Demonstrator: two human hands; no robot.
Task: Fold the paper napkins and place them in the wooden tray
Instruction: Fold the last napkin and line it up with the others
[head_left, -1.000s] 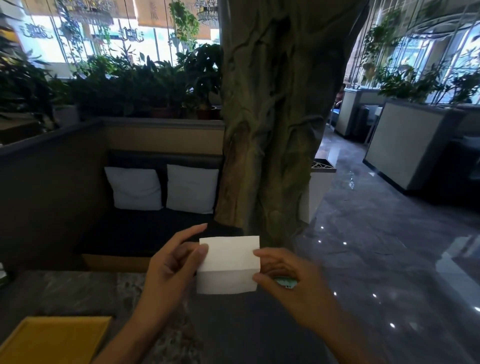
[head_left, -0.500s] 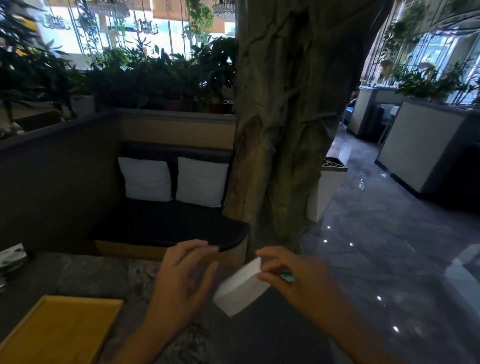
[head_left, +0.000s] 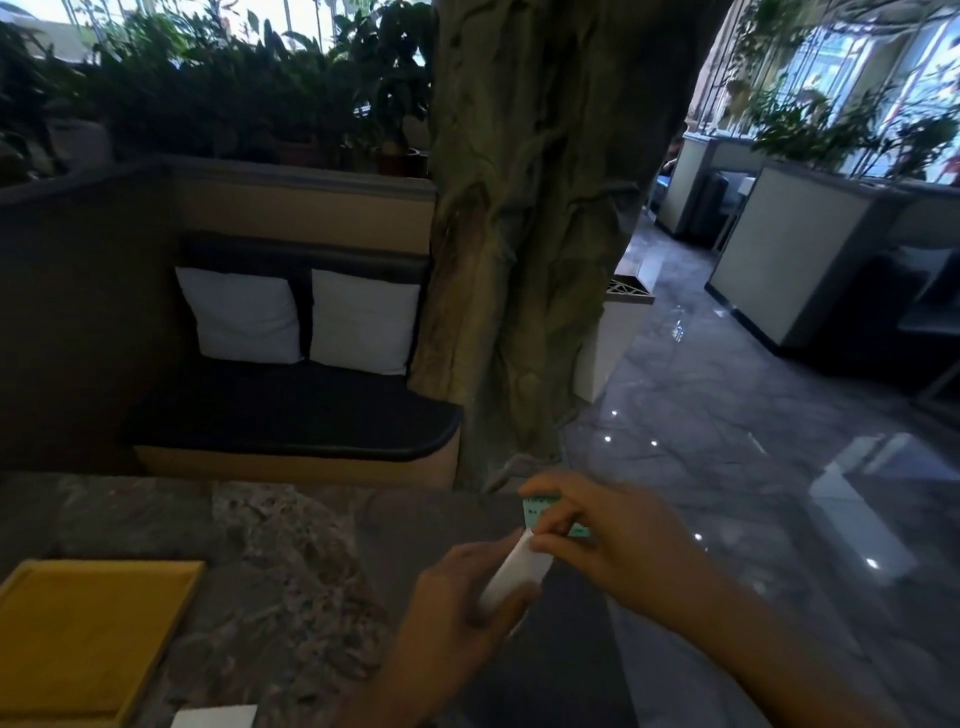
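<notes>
A folded white paper napkin (head_left: 514, 571) is held edge-on between both hands, just above the stone table (head_left: 270, 571). My left hand (head_left: 457, 618) grips its lower end from below. My right hand (head_left: 608, 540) pinches its upper end with the fingertips; a small green-and-white packet (head_left: 540, 512) shows behind those fingers. The wooden tray (head_left: 93, 639) lies at the lower left of the table, its yellow inside bare. A corner of another white napkin (head_left: 215, 717) peeks in at the bottom edge, right of the tray.
A thick tree trunk (head_left: 535, 234) rises just beyond the table's far edge. A dark bench (head_left: 291, 415) with two white cushions sits behind on the left. Glossy tiled floor (head_left: 753, 441) opens to the right.
The napkin went from flat and facing me to folded and turned edge-on. Both hands sank lower and to the right; my left hand closed on it again. The view tilted downward.
</notes>
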